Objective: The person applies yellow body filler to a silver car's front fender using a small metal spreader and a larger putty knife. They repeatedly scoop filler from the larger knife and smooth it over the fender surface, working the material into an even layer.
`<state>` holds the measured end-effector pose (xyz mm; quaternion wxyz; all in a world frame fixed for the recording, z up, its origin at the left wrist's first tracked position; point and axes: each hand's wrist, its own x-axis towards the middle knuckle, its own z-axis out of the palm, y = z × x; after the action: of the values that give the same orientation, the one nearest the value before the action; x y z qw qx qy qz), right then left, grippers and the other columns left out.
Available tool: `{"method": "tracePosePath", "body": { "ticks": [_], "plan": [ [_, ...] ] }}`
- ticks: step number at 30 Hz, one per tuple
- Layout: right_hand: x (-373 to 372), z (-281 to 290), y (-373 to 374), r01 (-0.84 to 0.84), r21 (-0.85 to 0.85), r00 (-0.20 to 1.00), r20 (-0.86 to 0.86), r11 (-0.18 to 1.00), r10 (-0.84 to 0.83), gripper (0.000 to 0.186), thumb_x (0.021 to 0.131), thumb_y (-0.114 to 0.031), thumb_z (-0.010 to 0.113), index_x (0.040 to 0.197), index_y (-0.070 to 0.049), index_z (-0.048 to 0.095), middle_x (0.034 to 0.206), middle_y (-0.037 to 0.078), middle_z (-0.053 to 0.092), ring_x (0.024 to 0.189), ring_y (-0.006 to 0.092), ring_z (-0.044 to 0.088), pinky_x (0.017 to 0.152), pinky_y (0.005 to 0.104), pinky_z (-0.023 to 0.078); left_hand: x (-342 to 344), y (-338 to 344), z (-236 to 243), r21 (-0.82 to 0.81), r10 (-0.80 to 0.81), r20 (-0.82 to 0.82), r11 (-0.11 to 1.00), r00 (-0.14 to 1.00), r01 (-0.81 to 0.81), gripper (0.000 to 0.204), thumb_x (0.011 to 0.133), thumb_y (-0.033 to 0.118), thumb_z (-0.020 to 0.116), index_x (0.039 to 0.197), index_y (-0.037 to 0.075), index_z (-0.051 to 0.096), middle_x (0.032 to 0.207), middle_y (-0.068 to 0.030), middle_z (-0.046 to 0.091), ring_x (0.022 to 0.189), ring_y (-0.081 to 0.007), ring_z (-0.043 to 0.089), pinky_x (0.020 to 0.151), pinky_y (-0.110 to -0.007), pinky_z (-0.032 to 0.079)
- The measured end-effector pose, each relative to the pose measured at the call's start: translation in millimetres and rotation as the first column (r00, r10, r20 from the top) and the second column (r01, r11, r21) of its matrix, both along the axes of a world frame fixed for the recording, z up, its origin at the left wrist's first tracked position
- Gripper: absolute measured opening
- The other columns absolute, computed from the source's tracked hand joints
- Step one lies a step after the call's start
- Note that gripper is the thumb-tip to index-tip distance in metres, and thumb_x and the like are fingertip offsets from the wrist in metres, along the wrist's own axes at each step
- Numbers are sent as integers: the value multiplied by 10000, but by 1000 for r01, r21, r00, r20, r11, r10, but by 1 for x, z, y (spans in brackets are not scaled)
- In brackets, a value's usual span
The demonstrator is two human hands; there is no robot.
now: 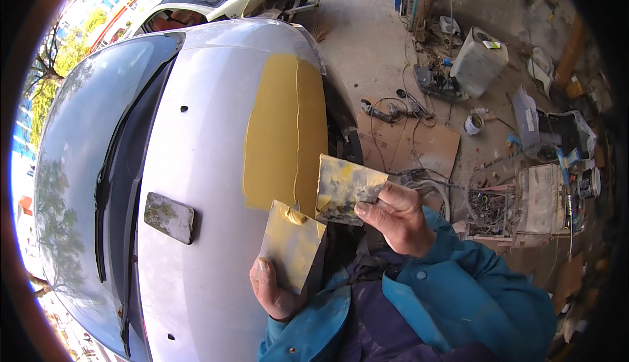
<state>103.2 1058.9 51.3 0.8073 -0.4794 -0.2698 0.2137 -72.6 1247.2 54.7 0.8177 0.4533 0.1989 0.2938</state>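
A thin, rectangular, grey plate smeared with pale yellow (293,250) was gripped by the left hand (274,294) along its left edge; the fingers were closed up to the plate's thickness, though those behind it were hidden. A small lump of yellow paste (295,215) was carried at the plate's upper edge. A second thin, rectangular plate, blotched with yellow and dark grey (349,188), was pinched at its right side by the right hand (401,226), the thumb being laid across its face. The two plates were held with their near corners close together; whether these touched could not be told.

Both plates were held up beside the front edge of a smooth, silver metal car bonnet (209,110). Its far front part was covered by a broad, mustard-yellow coated patch (274,133), which was crossed lengthwise by a thin, uneven line. A dark, rectangular, glossy phone (170,217) was laid flat on the bonnet, near the black windscreen wiper (101,231). On the floor to the right, a flat brown cardboard sheet (436,149) was spread, with a dark, cylindrical power tool (376,111) placed at its edge. Near it were seen a small white round tub (474,124) and a whitish, boxy container (480,60)
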Motion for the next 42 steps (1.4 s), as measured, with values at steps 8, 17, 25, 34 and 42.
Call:
{"method": "tracePosePath", "body": {
  "ticks": [8, 17, 25, 34, 42],
  "plan": [
    [-3, -1, 8, 144, -152, 734, 679, 978, -3, 358, 1048, 61, 737, 1402, 30, 784, 1250, 219, 804, 1080, 360, 819, 934, 411, 668, -7, -4, 0, 59, 238, -85, 971, 968, -234, 630, 1160, 523, 633, 1497, -9, 614, 1304, -150, 730, 1171, -264, 750, 804, -392, 662],
    [68, -86, 44, 674, -200, 578, 742, 711, -340, 347, 1055, 11, 700, 1386, -24, 800, 1266, 184, 799, 1071, 386, 797, 966, 432, 665, -1, -11, 8, -43, 255, 4, 966, 967, -254, 605, 1156, 533, 655, 1423, -7, 601, 1227, -181, 720, 1046, -279, 745, 754, -387, 643],
    [35, -91, 56, 700, -243, 504, 834, 672, -224, 474, 974, 23, 759, 1437, -70, 798, 1354, 142, 768, 1241, 367, 739, 1046, 457, 651, -1, -11, 9, -43, 230, 18, 972, 973, -229, 617, 1152, 538, 660, 1424, -12, 599, 1201, -176, 730, 995, -287, 736, 755, -407, 616],
    [-11, -65, 21, 570, -245, 411, 912, 785, -14, 469, 892, 11, 799, 1354, -60, 841, 1312, 124, 773, 1203, 329, 748, 993, 428, 671, -1, -10, 8, -34, 250, 5, 968, 968, -250, 628, 1151, 538, 657, 1449, -12, 598, 1211, -176, 738, 972, -301, 738, 752, -422, 606],
    [-7, -16, 4, 373, -248, 838, 503, 894, -211, 326, 1053, 80, 706, 1357, 25, 808, 1232, 165, 793, 1003, 246, 779, 867, 337, 630, -2, -5, 3, -30, 132, 42, 991, 990, -131, 645, 1168, 520, 601, 1504, -30, 580, 1255, -209, 766, 1001, -340, 785, 786, -447, 656]
  ]
}}
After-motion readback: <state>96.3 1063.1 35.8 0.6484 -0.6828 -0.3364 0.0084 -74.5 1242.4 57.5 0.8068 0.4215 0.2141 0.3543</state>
